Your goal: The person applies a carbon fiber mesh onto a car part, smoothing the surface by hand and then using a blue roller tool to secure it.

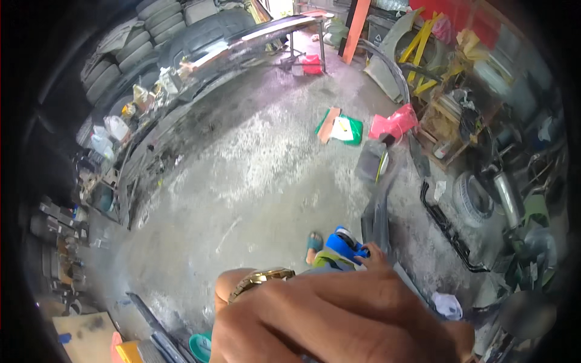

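Note:
Bare skin of my arms fills the bottom of the head view, very close, one limb overlapping another. Round the wrist at the left of this mass is a gold-coloured metal watch (261, 277); I take it for my left wrist, and the fingers beyond it are hidden. My right hand (376, 259) is at the right, its fingers bent over the edge of a bright blue hand-sized device (346, 243) with a grey and white round part. Just below the device shows a yellow-green patch (331, 261), possibly cloth. A foot in a teal slipper (314, 243) stands left of it.
Worn concrete floor (242, 199) spreads ahead. At the right lie a long dark curved panel (378, 212), a black bracket (448, 233), a tyre (472, 198) and a wooden crate (451, 124). A cluttered bench and stacked tyres (164, 21) line the left. A teal basin (201, 346) is bottom left.

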Demonstrator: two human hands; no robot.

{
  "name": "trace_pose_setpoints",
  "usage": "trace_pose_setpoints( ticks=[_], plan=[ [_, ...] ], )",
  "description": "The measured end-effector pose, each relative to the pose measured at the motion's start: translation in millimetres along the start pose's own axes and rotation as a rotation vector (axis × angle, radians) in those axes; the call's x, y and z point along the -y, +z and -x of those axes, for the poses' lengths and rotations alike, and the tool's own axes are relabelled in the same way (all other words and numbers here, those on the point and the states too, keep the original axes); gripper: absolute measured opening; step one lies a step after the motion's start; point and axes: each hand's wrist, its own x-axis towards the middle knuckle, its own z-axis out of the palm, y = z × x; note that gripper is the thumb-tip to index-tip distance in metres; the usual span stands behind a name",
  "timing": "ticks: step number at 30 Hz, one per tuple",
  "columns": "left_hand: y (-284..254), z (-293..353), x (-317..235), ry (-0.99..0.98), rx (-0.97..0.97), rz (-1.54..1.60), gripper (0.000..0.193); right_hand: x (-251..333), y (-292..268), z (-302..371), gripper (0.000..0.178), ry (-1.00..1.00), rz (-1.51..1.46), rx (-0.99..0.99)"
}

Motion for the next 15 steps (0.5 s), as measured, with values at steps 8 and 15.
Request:
trace_pose_setpoints(
  ticks=[8, 15],
  plan=[
    [-218, -21, 43, -0.217, 0.086, 0.112, 0.04, 51, 13, -260, 0.04, -0.026, -0.09, 0.043],
    [-431, -12, 65, -0.21, 0.095, 0.122, 0.037, 75, 48, -484, 0.042, -0.025, -0.033, 0.113]
  ],
)
